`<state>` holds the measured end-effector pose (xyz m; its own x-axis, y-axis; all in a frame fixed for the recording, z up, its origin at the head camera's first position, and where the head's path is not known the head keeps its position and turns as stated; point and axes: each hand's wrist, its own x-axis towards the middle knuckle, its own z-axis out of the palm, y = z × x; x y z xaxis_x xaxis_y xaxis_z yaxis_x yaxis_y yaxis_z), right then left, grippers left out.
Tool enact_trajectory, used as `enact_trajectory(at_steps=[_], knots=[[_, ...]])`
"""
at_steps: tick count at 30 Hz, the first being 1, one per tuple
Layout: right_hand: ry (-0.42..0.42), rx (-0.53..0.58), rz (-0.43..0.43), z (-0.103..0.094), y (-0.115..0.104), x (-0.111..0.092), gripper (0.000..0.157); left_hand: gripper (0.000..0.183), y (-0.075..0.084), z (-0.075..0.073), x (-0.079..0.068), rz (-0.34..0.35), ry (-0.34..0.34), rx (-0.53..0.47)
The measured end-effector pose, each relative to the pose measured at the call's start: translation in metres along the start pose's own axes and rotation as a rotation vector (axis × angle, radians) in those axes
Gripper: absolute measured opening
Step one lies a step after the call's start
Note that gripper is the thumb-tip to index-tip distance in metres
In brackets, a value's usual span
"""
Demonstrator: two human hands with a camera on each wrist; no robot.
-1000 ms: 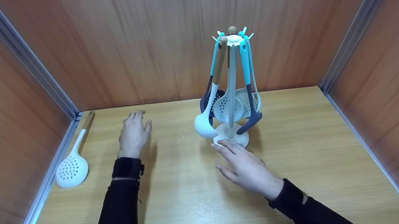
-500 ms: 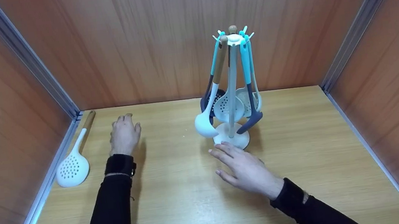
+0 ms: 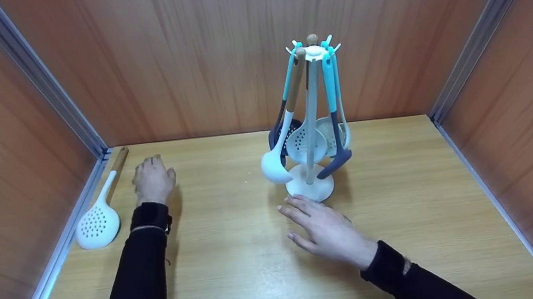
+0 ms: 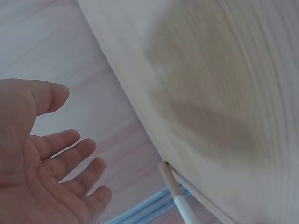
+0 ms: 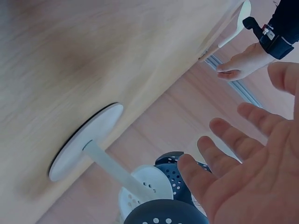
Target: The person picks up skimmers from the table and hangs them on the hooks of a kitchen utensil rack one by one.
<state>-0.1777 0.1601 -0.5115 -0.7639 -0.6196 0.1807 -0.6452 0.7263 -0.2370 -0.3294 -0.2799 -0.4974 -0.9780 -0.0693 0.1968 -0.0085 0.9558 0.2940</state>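
A white skimmer (image 3: 98, 225) with a wooden handle lies along the table's left edge. To the right of that handle hovers my left hand (image 3: 153, 180), fingers loosely bent and holding nothing. The left wrist view shows its palm and part of the skimmer (image 4: 174, 183). A white utensil stand (image 3: 311, 114) rises right of centre. From it hang a white ladle (image 3: 274, 166), a dark turquoise-handled utensil (image 3: 337, 154) and several perforated ones. Just in front of the stand's round base (image 5: 88, 142), my right hand (image 3: 330, 235) has its fingers spread, apart from the base.
Wood-grain panels enclose the table (image 3: 238, 253) at the back (image 3: 196, 57), left (image 3: 7, 164) and right (image 3: 512, 106). Grey metal profiles run along the corners and side edges. Bare tabletop lies between the two hands.
My left hand has moved left, closer to the skimmer's handle. The right hand has drawn slightly back from the stand's base. The skimmer and the stand stay where they were.
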Motion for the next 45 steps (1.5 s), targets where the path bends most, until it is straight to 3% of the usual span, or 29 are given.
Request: enact_trajectory(at_steps=[12, 16, 27, 38, 42, 45], knots=[[-0.055, 0.007, 0.012, 0.007, -0.003, -0.003, 0.065, 0.060, -0.028, 0.002, 0.001, -0.067, -0.056, 0.022], [-0.040, 0.003, -0.002, 0.010, -0.003, -0.002, 0.063, 0.065, -0.039, 0.000, 0.000, -0.124, -0.084, 0.011], [-0.122, 0.051, 0.046, 0.010, -0.003, -0.001, 0.066, 0.074, -0.066, -0.015, 0.000, -0.265, -0.168, -0.034], [-0.145, 0.055, 0.048, 0.007, -0.003, -0.001, 0.068, 0.081, -0.098, -0.019, -0.004, -0.382, -0.229, 0.008], [-0.096, 0.024, 0.013, 0.009, -0.003, -0.002, 0.066, 0.077, -0.103, -0.018, -0.011, -0.388, -0.210, 0.016], [-0.046, 0.002, -0.016, 0.011, -0.002, -0.003, 0.064, 0.076, -0.098, -0.021, -0.019, -0.390, -0.192, -0.002]])
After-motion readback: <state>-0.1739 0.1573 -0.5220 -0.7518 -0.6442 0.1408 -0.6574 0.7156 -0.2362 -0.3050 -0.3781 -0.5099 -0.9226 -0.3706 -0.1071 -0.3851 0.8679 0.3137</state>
